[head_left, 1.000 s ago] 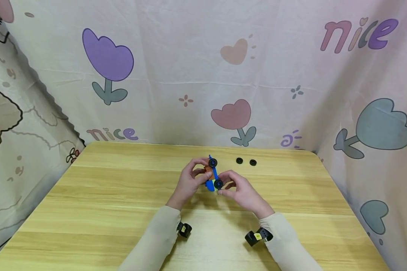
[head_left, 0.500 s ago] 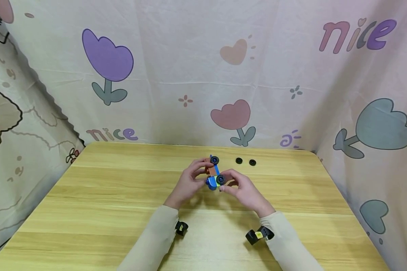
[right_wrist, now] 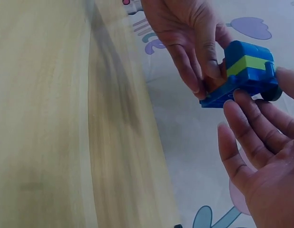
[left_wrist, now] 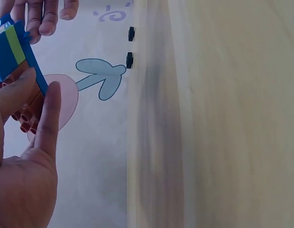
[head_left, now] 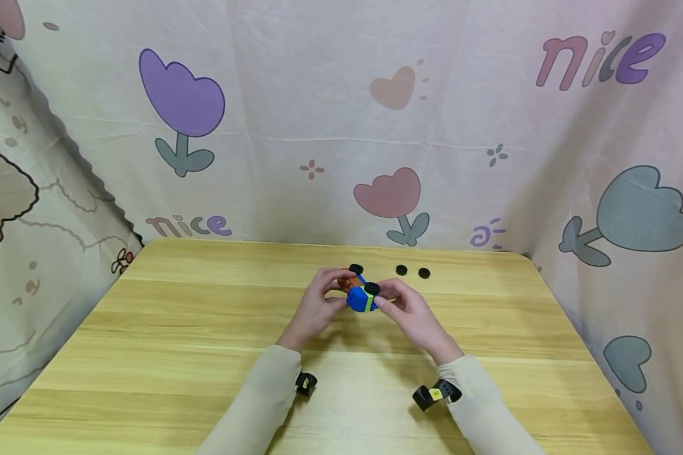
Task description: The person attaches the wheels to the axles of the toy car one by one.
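Observation:
Both hands hold a toy brick car [head_left: 360, 301] above the middle of the table. It has a blue base, a blue block with a lime-green stripe, and an orange-brown section. Two black wheels, one near [head_left: 372, 288] and one far [head_left: 355, 269], show on its upper side. My left hand [head_left: 314, 311] grips the orange-brown section between thumb and fingers, as the left wrist view shows with the car [left_wrist: 8, 50] at its upper left. At the blue end, my right hand [head_left: 420, 321] pinches the car beside the near wheel; its fingertips [right_wrist: 229, 107] lie under the base.
Two loose black wheels, a left one [head_left: 401, 270] and a right one [head_left: 424, 273], lie near the back edge of the wooden table [head_left: 165, 328]. A printed curtain [head_left: 296, 114] hangs right behind that edge. Each wrist wears a black camera on a strap.
The car has been turned in the hands: its wheels faced the head camera and now show more edge-on, with the blue end swung up and slightly right. The loose wheels stay put.

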Tool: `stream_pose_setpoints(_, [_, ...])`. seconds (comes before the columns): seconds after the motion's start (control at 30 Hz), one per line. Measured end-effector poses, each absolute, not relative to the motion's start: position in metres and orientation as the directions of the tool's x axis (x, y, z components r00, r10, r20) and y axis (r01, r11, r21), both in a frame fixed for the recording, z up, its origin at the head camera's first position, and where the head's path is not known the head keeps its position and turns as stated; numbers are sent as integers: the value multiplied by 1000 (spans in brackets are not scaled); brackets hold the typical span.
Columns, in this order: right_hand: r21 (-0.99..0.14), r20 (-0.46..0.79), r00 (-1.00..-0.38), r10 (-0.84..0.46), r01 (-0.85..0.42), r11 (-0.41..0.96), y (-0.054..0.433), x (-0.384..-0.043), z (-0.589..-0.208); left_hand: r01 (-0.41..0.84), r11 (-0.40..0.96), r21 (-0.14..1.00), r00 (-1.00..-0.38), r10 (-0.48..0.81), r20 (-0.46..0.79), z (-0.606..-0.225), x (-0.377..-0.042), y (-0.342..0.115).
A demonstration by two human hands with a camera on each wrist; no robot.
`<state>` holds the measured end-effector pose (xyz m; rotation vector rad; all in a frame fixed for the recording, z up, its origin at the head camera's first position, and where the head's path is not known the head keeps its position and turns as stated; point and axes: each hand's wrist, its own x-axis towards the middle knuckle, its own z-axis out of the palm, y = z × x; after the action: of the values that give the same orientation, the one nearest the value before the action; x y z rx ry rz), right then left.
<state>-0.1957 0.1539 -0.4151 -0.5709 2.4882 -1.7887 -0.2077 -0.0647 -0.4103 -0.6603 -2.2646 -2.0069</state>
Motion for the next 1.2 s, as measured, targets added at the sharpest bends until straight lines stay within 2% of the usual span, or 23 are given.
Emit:
stream_pose_setpoints(0.33, [-934,232,-938,-257,-289,210,154,-196,-414,317,192,929,-935,230,271,-407,-206,-64])
stream_pose_setpoints(0.6, [-934,254,-935,-247,-303,188,154,-198,-414,297,187,936,-945,201,260,-442,-224,-65])
stream_pose_setpoints(1.2, [-938,266,-940,-214,-304,168,155,-198,-414,309,236,921,-936,249,250,-442,-222,-71])
